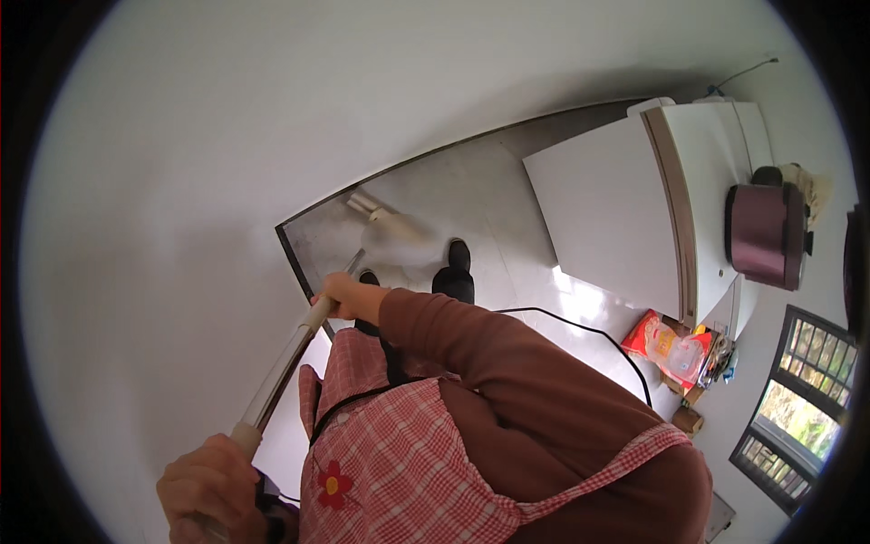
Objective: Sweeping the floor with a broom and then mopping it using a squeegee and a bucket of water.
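My left hand (211, 486), at the lower left, is closed around the upper grip of a long metal pole (275, 381) with pale sleeves. Farther down, my right hand (340, 296) wraps the pole near a second pale sleeve. The pole slants from my left hand down to the floor. Beyond its lower end, a blurred beige object (397, 238) with a pale ridged part (363, 204) lies close to the wall corner; whether it is the pole's head cannot be told. My dark shoe (459, 254) stands beside it.
White walls with a dark skirting (401, 163) meet at a corner. On the right, a white cabinet (605, 211) carries a purple electric cooker (764, 234). A black cable (584, 326) crosses the floor near a red-and-white bag (669, 347). A barred window (795, 408) is at the lower right.
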{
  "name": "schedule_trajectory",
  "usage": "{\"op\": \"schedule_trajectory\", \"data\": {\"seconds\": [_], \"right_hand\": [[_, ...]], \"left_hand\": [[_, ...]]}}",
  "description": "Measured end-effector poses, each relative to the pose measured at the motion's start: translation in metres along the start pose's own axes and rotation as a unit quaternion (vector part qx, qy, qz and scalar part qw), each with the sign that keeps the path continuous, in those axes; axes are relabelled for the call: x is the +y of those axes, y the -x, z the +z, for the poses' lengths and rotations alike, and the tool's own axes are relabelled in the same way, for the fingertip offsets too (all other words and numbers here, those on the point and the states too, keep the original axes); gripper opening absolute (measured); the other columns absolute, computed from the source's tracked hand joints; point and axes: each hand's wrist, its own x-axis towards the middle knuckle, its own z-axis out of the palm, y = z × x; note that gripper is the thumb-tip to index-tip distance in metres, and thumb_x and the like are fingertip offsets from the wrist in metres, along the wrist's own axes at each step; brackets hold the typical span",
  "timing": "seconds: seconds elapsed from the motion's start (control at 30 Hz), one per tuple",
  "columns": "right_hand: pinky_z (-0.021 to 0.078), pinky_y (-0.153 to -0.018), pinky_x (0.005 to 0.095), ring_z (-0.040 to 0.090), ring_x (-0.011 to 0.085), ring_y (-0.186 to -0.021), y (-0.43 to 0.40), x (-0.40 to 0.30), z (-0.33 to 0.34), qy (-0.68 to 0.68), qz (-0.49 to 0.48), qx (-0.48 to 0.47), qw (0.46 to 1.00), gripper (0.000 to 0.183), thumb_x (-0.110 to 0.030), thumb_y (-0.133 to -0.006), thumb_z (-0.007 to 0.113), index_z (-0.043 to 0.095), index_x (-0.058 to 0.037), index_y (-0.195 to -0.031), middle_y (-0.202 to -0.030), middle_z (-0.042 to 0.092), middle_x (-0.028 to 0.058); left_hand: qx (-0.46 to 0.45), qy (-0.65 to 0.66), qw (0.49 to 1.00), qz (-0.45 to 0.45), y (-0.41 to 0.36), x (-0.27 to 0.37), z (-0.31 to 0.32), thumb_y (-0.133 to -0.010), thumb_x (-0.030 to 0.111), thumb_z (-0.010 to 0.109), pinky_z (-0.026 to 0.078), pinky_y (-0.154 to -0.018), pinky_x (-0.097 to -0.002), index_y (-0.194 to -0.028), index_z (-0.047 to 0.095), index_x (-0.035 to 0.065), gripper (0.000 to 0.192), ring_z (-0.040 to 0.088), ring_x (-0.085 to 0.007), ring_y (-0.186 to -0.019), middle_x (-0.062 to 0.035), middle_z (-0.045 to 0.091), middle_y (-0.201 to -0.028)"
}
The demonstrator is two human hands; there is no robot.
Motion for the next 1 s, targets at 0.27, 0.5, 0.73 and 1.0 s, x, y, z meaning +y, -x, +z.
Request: {"op": "schedule_trajectory", "data": {"seconds": [0.27,0.5,0.73,1.0], "right_hand": [[0.0513,-0.062,0.0395,0.055,0.0227,-0.067,0.034,0.035,0.034,0.104,-0.034,-0.078,0.991,0.018,-0.016,-0.077,0.048,0.043,-0.0018,-0.087,-0.078,0.052,0.0112],[0.0505,-0.052,0.0354,0.054,0.0214,-0.063,0.076,0.019,0.02,0.105,-0.141,-0.094,0.98,0.018,-0.021,-0.077,0.052,0.046,-0.0049,-0.079,-0.072,0.05,0.0076],[0.0488,-0.047,0.0334,0.053,0.0186,-0.054,0.125,-0.047,-0.052,0.076,-0.219,-0.071,0.97,0.028,-0.031,-0.085,0.041,0.048,-0.0041,-0.082,-0.067,0.05,0.0071],[0.0459,-0.044,0.0342,0.049,0.0185,-0.046,0.172,-0.052,-0.246,-0.116,-0.355,0.113,0.921,0.025,-0.031,-0.085,0.039,0.047,-0.0073,-0.08,-0.058,0.046,0.0033]], "left_hand": [[-0.207,0.051,0.967,0.142,-0.007,0.031,-0.03,-0.071,0.038,0.056,0.04,-0.043,-0.0332,-0.059,0.041,0.002,0.041,0.044,-0.0213,-0.041,-0.0084,0.043,-0.048],[-0.26,0.115,0.924,0.255,-0.035,0.041,-0.035,-0.073,0.031,0.055,0.042,-0.039,-0.0288,-0.056,0.036,0.0033,0.038,0.04,-0.0169,-0.037,-0.0062,0.041,-0.047],[-0.181,0.102,0.943,0.26,-0.068,0.016,0.018,-0.074,0.024,0.045,0.037,-0.041,-0.0299,-0.059,0.036,0.0058,0.025,0.036,-0.0148,-0.037,-0.0055,0.04,-0.046],[-0.138,0.128,0.944,0.271,-0.125,-0.013,0.118,-0.075,0.017,0.032,0.027,-0.044,-0.0282,-0.059,0.028,0.0087,0.019,0.024,-0.0106,-0.042,-0.0032,0.028,-0.045]]}}
